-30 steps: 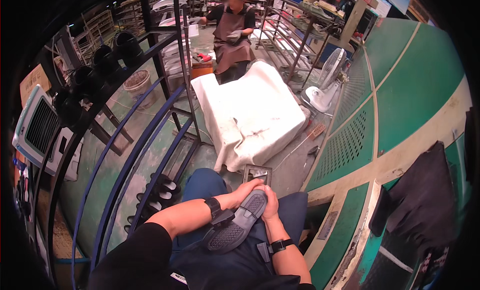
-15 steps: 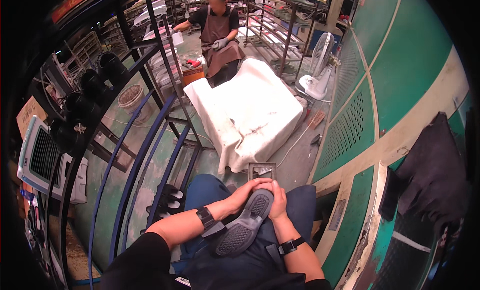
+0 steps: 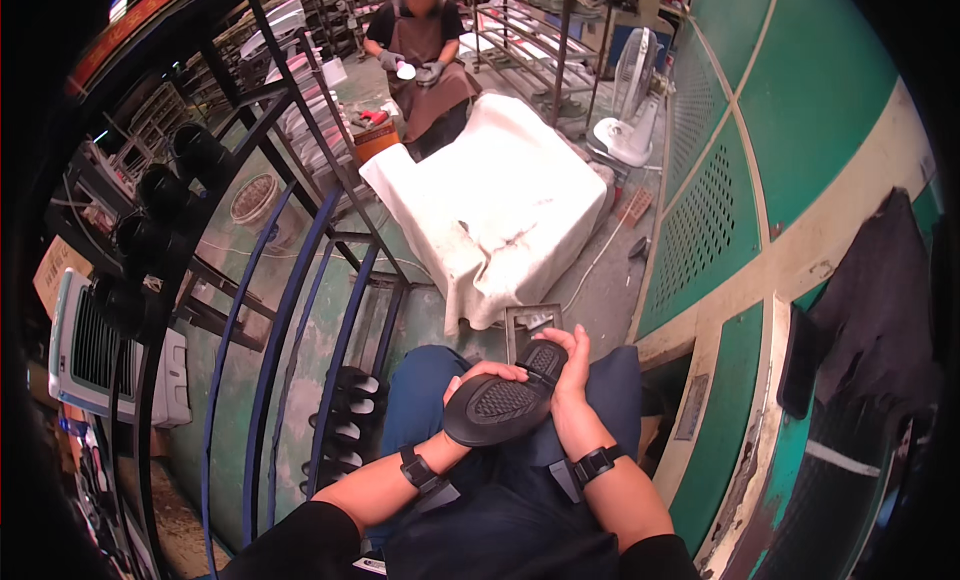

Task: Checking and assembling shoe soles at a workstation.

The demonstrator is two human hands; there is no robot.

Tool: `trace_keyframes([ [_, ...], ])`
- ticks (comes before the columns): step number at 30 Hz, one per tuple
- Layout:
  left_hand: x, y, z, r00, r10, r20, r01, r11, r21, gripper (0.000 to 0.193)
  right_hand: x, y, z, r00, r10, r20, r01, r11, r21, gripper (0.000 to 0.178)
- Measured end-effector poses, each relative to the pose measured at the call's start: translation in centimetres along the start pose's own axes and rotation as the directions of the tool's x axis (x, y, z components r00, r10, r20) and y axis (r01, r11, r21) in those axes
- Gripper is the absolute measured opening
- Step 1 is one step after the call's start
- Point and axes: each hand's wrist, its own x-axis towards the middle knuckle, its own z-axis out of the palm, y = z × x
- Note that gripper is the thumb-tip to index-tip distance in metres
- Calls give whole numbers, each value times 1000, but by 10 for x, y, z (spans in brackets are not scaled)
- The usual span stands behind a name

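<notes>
A black shoe (image 3: 492, 408) lies sole up above my lap, its textured tread facing me. Its broad toe end points to the lower left and its heel to the upper right. My left hand (image 3: 466, 388) grips the shoe from the left side, its fingers curled over the edge near the middle. Against the heel end rests my right hand (image 3: 570, 378), fingers partly stretched along its far right side. The shoe's upper is turned away and hidden. Just beyond my hands stands a small metal frame (image 3: 516, 330).
A table under a white cloth (image 3: 500, 200) stands ahead; behind it a person in a brown apron (image 3: 420, 55) holds something pale. To the left is a rack with blue rails (image 3: 262, 400) and black shoes (image 3: 350, 410). Green panels (image 3: 720, 230) and a white fan (image 3: 632, 110) are on the right.
The shoe has turned, its toe end swinging up and left. My left hand has shifted from the heel end to the shoe's side. The other person's hands have come together.
</notes>
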Motion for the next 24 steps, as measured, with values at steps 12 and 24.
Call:
trace_keyframes([
  [12,-8,51,45,987,146,64,-157,826,541,77,-47,-33,21,961,-209,180,145,937,318,55],
  [24,-119,73,19,674,-708,-212,606,693,-391,77,7,25,-32,950,-65,304,246,758,-604,26],
])
